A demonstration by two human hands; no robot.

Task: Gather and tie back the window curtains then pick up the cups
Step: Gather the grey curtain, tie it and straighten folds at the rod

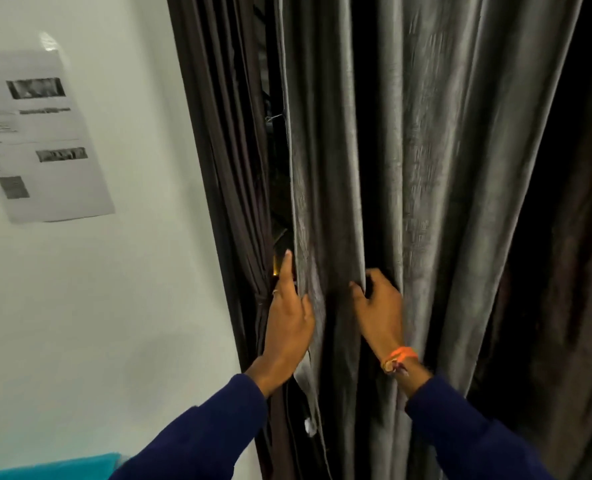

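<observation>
On the far left, a printed paper sheet is stuck on the white wall. It has small dark pictures on it, but the words are too blurry to read. Down in the bottom left corner is a bit of something bright teal.

Next comes a dark brown curtain. It hangs in thin folds right beside the wall and is pulled in tight lower down.

The left hand is at the edge of the grey curtain, in the gap between the two curtains. Its fingers are straight and point up. The thumb side lies against the grey cloth. It is not gripping anything. There is a ring on one finger.

The grey curtain is shiny and hangs in big, deep folds in the middle. A small white tag hangs at its edge lower down.

The right hand has its fingers curled round one fold of the grey curtain and holds it. An orange band is on that wrist. Both arms have dark blue sleeves.

The far right is very dark cloth.
</observation>
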